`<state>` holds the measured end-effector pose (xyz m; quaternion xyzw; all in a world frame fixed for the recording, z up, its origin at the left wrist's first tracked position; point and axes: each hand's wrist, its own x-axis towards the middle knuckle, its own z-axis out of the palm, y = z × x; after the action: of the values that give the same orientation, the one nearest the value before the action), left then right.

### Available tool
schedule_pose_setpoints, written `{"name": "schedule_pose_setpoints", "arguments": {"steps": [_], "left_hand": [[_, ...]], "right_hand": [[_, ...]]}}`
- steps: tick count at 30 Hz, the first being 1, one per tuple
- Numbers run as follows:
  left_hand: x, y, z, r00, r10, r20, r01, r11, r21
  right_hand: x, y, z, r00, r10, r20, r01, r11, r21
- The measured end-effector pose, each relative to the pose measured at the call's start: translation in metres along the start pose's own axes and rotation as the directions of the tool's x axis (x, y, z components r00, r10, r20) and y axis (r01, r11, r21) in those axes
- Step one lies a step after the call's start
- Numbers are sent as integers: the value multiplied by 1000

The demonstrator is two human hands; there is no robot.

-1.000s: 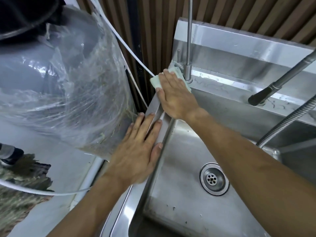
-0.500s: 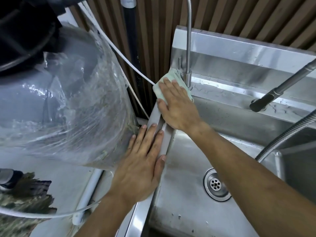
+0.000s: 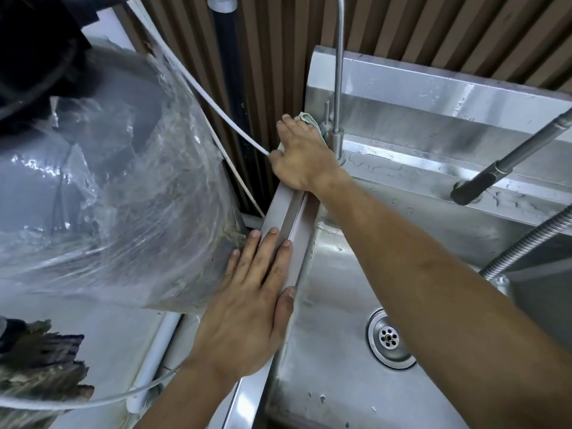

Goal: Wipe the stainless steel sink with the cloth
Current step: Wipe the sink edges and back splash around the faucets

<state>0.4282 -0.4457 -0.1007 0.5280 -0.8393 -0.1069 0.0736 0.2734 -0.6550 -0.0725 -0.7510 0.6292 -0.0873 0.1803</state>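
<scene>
Right hand (image 3: pixel 301 159) presses the cloth (image 3: pixel 309 118) flat against the far left corner of the sink (image 3: pixel 328 305) rim, just beside the slim tap (image 3: pixel 338 88); only a pale edge of cloth shows past the fingers. Left hand (image 3: pixel 247 311) lies spread, palm down, on the left rim, holding nothing. Judged: cloth soft, light, damp, conforms readily; best bunched under the palm. Wet steel is likely slippery.

Head view, looking steeply down, close over sink (image 3: pixel 340 305) corner
</scene>
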Motion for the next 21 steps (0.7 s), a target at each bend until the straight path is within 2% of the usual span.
{"name": "schedule_pose_setpoints", "arguments": {"steps": [3, 8, 11, 17, 21], "left_hand": [[-1, -1, -1, 1000, 2, 11, -2, 1000, -12], [0, -1, -1, 1000, -10, 16, 10, 1000, -4], [-1, 0, 1, 1000, -4, 10, 4, 1000, 2], [1, -2, 1, 1000, -3, -1, 3, 1000, 7], [-2, 0, 1, 1000, 9, 7, -9, 1000, 20]], "right_hand": [[-9, 0, 8, 998, 17, -55, -19, 999, -42], [-61, 5, 26, 983, -11, -181, 18, 999, 41], [-78, 3, 34, 973, -14, -232, 17, 1000, 8], [-51, 24, 16, 977, -163, -141, 152, 985, -85], [-64, 28, 27, 972, -157, -174, 168, 984, 54]]}}
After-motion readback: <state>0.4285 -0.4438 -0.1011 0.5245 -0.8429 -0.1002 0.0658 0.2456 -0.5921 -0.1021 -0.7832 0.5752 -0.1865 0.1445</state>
